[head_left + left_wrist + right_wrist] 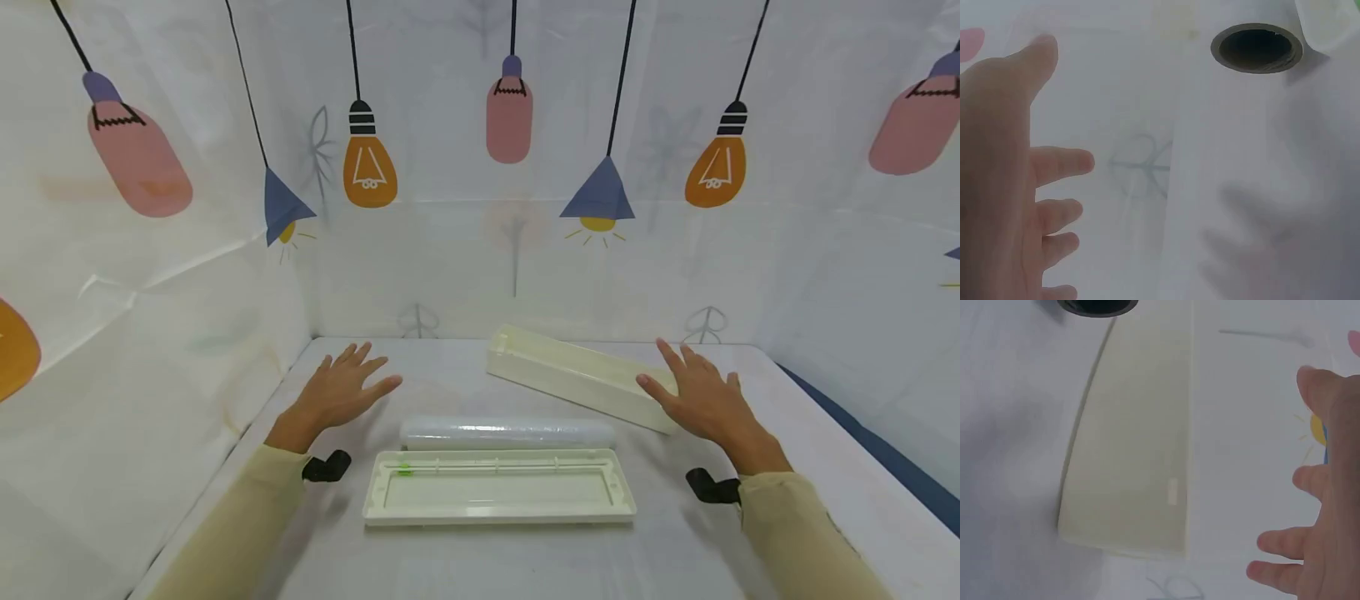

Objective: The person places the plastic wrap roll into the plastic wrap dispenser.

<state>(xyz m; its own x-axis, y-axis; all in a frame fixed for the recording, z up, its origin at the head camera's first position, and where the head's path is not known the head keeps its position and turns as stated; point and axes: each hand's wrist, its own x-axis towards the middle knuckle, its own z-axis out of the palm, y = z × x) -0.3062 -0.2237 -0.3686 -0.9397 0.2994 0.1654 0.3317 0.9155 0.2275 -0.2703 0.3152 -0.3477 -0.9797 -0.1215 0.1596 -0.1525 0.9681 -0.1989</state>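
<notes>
My left hand [337, 392] hovers over the left part of the table, fingers spread and holding nothing. On the other side my right hand [705, 400] is raised with spread fingers, covering the right end of a long cream box [577, 375] in the head view. Between the hands lies a roll of clear plastic wrap [510, 432], its hollow core end [1257, 49] showing in the left wrist view. Just in front of the roll is a cream rectangular lid [495, 510] with a rail and a small green piece [405, 471]. In the right wrist view the box [1129, 444] is apart from the fingers.
The white table [495, 567] ends at a back wall sheet [450, 267] printed with hanging lamps. Another sheet [150, 333] stands along the left edge. A dark blue strip [870, 433] runs beside the right edge.
</notes>
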